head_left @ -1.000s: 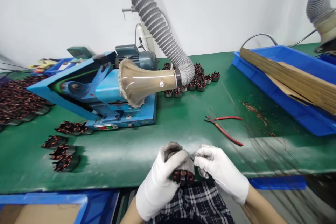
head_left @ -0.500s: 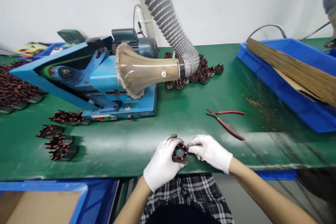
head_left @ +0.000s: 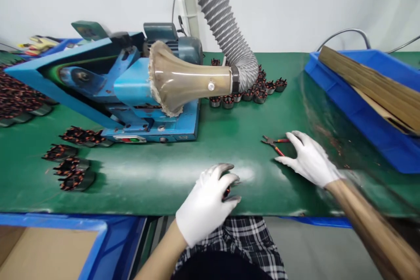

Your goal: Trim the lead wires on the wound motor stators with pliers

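My left hand [head_left: 208, 201], in a white glove with dark fingertips, is wrapped round a copper-wound motor stator [head_left: 227, 191] near the table's front edge. Most of that stator is hidden behind the fingers. To the right, my right hand [head_left: 308, 157], gloved alike, spreads thumb and fingers over the handles of the red-handled cutting pliers [head_left: 271, 141]. The plier jaws point left, and the handle ends are covered by the hand. The fingers have not closed on the handles.
A blue belt sander [head_left: 157, 135] with a suction hood [head_left: 193, 79] and grey hose [head_left: 226, 22] stands at centre left. More stators [head_left: 260, 95] sit behind it and at left [head_left: 77, 179]. A blue bin [head_left: 357, 109] holding cardboard [head_left: 367, 87] stands at right.
My right hand has left the stator, moved right and opened over the plier handles. My left hand keeps the stator, now turned so less of it shows. The view has shifted slightly.
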Available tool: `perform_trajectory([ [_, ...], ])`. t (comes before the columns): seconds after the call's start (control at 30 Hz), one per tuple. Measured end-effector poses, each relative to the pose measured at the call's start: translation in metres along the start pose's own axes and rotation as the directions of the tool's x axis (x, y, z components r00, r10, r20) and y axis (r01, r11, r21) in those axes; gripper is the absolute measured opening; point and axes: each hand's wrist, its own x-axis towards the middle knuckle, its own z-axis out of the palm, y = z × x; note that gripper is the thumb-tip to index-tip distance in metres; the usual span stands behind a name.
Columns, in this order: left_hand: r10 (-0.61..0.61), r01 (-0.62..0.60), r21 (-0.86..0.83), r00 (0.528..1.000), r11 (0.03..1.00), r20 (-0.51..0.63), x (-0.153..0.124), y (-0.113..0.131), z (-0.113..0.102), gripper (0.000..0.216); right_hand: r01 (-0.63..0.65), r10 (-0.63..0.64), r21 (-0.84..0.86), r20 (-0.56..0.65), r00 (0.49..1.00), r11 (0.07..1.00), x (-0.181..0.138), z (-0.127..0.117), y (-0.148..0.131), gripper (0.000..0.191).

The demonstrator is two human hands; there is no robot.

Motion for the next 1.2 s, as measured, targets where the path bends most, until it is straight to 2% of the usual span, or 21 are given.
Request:
perform_trajectory([
  [0.07,-0.018,0.014,0.084,0.999,0.996,0.037,0.005,0.008,0.005,0.020,-0.046,0.046,-0.126,-0.001,0.999,0.991,0.001,0.010,-0.009,0.065],
  [0.17,-0.057,0.047,0.128,0.995,0.991,0.076,0.010,0.012,0.012,0.017,-0.218,0.228,-0.160,0.050,0.972,0.963,0.000,0.014,-0.031,0.049],
  [0.23,-0.071,0.062,0.118,0.994,0.991,0.079,0.011,0.011,0.015,0.018,-0.349,0.353,-0.061,0.090,0.931,0.935,-0.004,0.009,-0.045,0.036],
  [0.33,-0.074,0.068,0.091,0.995,0.994,0.068,0.012,0.008,0.017,0.018,-0.466,0.442,0.248,0.150,0.884,0.849,-0.021,-0.004,-0.062,0.025],
  [0.4,-0.067,0.062,0.082,0.996,0.995,0.064,0.012,0.007,0.019,0.017,-0.512,0.360,0.488,0.374,0.855,0.707,-0.039,-0.015,-0.071,0.029],
  [0.47,-0.074,0.071,0.074,0.996,0.995,0.047,0.012,0.007,0.019,0.016,-0.596,0.113,0.609,0.644,0.757,0.522,-0.057,-0.026,-0.078,0.028],
  [0.53,-0.082,0.080,0.059,0.996,0.995,0.032,0.012,0.007,0.019,0.016,-0.654,-0.089,0.618,0.753,0.652,0.435,-0.072,-0.033,-0.086,0.025],
  [0.6,-0.077,0.075,0.049,0.996,0.996,0.042,0.013,0.006,0.019,0.016,-0.634,-0.149,0.622,0.758,0.635,0.460,-0.079,-0.036,-0.093,0.022],
  [0.8,-0.085,0.079,0.072,0.993,0.994,0.082,0.013,0.005,0.019,0.015,-0.520,-0.116,0.588,0.724,0.680,0.619,-0.075,-0.033,-0.110,0.022],
  [0.9,-0.087,0.080,0.085,0.993,0.993,0.083,0.014,0.005,0.018,0.014,-0.528,-0.089,0.588,0.715,0.693,0.612,-0.074,-0.029,-0.115,0.022],
  [0.93,-0.089,0.082,0.089,0.993,0.993,0.083,0.014,0.005,0.018,0.014,-0.554,-0.090,0.606,0.717,0.691,0.571,-0.075,-0.027,-0.118,0.023],
  [1.0,-0.089,0.081,0.101,0.993,0.992,0.080,0.013,0.006,0.017,0.014,-0.628,-0.083,0.650,0.720,0.689,0.428,-0.076,-0.023,-0.124,0.024],
  [1.1,-0.081,0.071,0.121,0.993,0.990,0.084,0.011,0.008,0.017,0.014,-0.712,-0.031,0.683,0.725,0.688,0.160,-0.079,-0.016,-0.130,0.027],
  [1.17,-0.069,0.059,0.121,0.994,0.991,0.079,0.011,0.006,0.016,0.014,-0.749,-0.020,0.661,0.749,0.662,-0.037,-0.081,-0.013,-0.130,0.031],
  [1.2,-0.058,0.049,0.117,0.995,0.992,0.078,0.013,0.004,0.016,0.014,-0.764,-0.057,0.628,0.766,0.641,-0.146,-0.082,-0.013,-0.129,0.033],
])
